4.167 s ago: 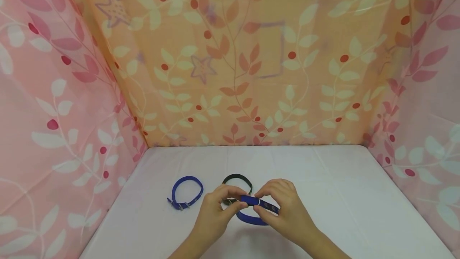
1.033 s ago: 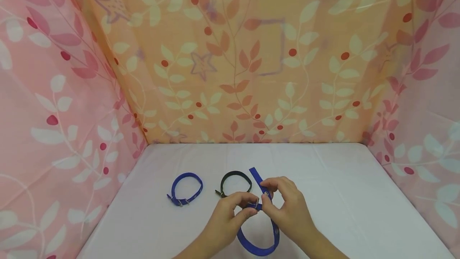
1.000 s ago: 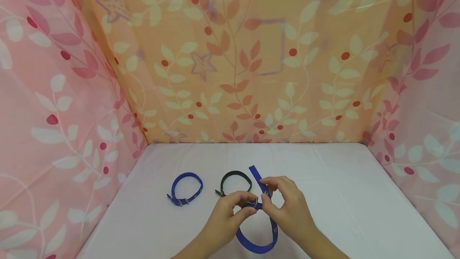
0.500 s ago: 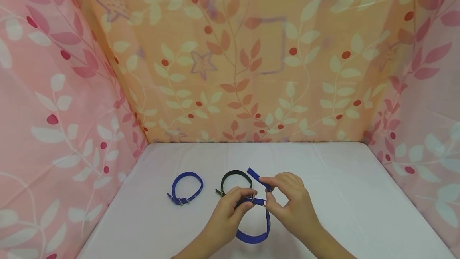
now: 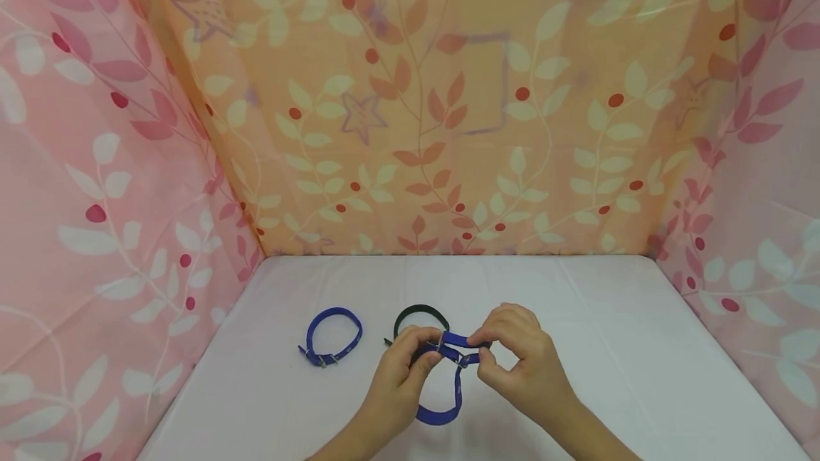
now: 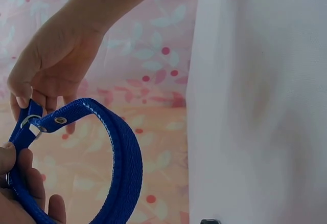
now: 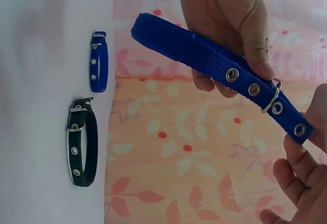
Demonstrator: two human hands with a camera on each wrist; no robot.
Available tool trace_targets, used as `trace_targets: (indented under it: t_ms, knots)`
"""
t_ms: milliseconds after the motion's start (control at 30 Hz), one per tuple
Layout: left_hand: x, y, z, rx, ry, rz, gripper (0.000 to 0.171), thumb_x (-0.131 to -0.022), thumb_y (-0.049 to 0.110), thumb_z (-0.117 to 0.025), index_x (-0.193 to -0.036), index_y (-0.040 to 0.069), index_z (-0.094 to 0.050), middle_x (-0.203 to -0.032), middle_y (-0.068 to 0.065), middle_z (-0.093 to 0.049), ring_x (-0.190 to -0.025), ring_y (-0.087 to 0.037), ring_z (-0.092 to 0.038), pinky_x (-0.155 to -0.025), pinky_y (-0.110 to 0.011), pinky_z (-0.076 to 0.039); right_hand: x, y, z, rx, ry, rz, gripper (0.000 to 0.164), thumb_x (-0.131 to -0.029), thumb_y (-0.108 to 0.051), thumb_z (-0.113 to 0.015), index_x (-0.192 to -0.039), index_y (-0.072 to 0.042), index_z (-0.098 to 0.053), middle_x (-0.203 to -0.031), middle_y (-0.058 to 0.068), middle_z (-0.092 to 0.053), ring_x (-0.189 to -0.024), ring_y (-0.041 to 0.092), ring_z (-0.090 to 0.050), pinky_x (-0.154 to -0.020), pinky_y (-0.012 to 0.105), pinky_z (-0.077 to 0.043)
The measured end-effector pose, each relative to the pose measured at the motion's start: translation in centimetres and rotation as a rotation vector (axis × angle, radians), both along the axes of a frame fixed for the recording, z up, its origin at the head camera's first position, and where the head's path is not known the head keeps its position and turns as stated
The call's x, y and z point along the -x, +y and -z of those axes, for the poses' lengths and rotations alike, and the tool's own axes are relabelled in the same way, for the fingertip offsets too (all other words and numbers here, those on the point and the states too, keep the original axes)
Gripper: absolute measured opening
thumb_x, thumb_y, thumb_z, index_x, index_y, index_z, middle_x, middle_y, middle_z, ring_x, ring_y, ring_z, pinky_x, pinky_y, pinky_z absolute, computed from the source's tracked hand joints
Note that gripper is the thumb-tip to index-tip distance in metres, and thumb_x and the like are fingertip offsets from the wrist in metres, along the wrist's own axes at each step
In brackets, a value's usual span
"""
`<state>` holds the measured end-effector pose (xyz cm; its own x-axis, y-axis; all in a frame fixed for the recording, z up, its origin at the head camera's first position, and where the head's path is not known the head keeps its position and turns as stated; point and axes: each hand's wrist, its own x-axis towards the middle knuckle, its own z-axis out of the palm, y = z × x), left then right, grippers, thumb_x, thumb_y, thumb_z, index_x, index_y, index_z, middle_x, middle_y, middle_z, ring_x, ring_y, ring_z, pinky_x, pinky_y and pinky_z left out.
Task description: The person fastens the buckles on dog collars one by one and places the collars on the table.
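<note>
A blue pet collar (image 5: 438, 416) with metal eyelets hangs in a loop between both hands, above the table. My left hand (image 5: 398, 375) pinches it by the buckle between thumb and fingers. My right hand (image 5: 527, 363) pinches the strap a little to the right, where it bends back leftward. In the right wrist view, the strap of the blue collar (image 7: 204, 55) runs through a metal ring (image 7: 272, 98), and its eyelets face the camera. The collar's loop (image 6: 127, 162) hangs wide in the left wrist view. My fingers partly hide the buckle.
A second blue collar (image 5: 334, 310), buckled into a ring, lies on the white table (image 5: 256, 390) to the left. Behind my left hand lies a dark green collar (image 5: 421, 308), partly covered. Patterned cloth walls (image 5: 410, 162) enclose the table at the back and sides.
The strap's free end, which pointed up and away, is now folded down leftward toward the buckle. The loop has risen and shifted slightly left. Both hands keep their grip.
</note>
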<state>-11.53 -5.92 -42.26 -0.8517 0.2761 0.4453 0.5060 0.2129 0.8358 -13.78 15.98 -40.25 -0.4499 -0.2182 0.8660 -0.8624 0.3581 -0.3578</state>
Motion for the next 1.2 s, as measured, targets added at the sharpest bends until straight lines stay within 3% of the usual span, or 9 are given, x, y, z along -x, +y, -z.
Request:
trace_targets:
  t_ms: [300, 433, 867, 1200]
  knots:
    - [-0.2, 0.0, -0.2, -0.024, -0.036, 0.004, 0.023, -0.105, 0.025, -0.058, -0.126, 0.017, -0.064, -0.112, 0.005, -0.064, -0.101, -0.015, -0.064, -0.089, -0.022, -0.054, 0.2, 0.0, -0.1, -0.026, 0.055, -0.069, 0.036, -0.065, 0.007, -0.071, -0.089, -0.019, -0.073, -0.087, -0.008, -0.064, -0.088, 0.012, -0.058, -0.113, 0.032, -0.035]
    - [-0.3, 0.0, -0.3, -0.029, -0.070, 0.011, 0.027, -0.104, 0.026, -0.059, -0.126, 0.011, -0.064, -0.112, 0.004, -0.064, -0.101, -0.015, -0.064, -0.087, -0.022, -0.054, 0.1, -0.1, 0.0, -0.031, 0.066, -0.089, 0.037, -0.066, 0.007, -0.073, -0.094, -0.018, -0.075, -0.088, -0.008, -0.066, -0.089, 0.012, -0.058, -0.116, 0.033, -0.032]
    - [0.0, -0.3, -0.9, -0.068, -0.122, -0.006, 0.022, -0.100, 0.026, -0.067, -0.120, 0.017, -0.067, -0.113, 0.004, -0.071, -0.100, -0.015, -0.069, -0.089, -0.023, -0.057, 0.0, 0.1, -0.2, -0.090, 0.020, -0.047, 0.038, -0.078, -0.002, -0.080, -0.112, -0.017, -0.073, -0.098, -0.011, -0.070, -0.093, 0.009, -0.063, -0.117, 0.036, -0.032]
    - [0.0, -0.7, -1.1, -0.064, -0.196, 0.002, 0.026, -0.095, 0.030, -0.073, -0.118, 0.018, -0.070, -0.109, 0.002, -0.074, -0.094, -0.015, -0.070, -0.088, -0.025, -0.058, 0.0, 0.0, 0.0, -0.108, 0.010, -0.039, 0.028, -0.084, -0.014, -0.084, -0.109, -0.022, -0.075, -0.096, -0.015, -0.071, -0.095, 0.009, -0.063, -0.119, 0.032, -0.028]
